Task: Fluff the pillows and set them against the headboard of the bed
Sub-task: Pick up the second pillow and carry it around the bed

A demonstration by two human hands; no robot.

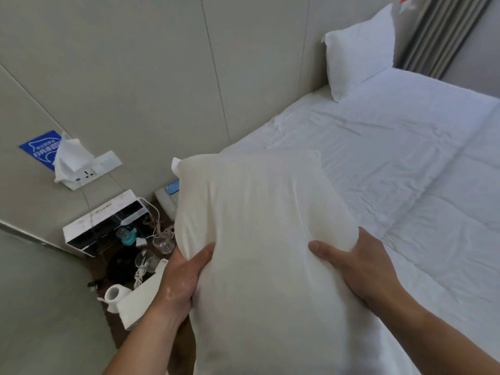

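Observation:
A cream-white pillow (259,239) fills the middle of the head view, held up in the air over the near edge of the bed (392,163). My left hand (180,280) grips its left side and my right hand (359,269) grips its right side, thumbs pressed into the front. A second white pillow (359,52) stands upright against the padded grey headboard (257,63) at the far side of the bed. The white sheet is slightly wrinkled.
A dark bedside table (127,269) at the lower left carries a white box, glasses, cables, a black round object and a toilet roll (115,293). A tissue hangs over a wall socket (81,171). A grey curtain (443,33) hangs at the top right.

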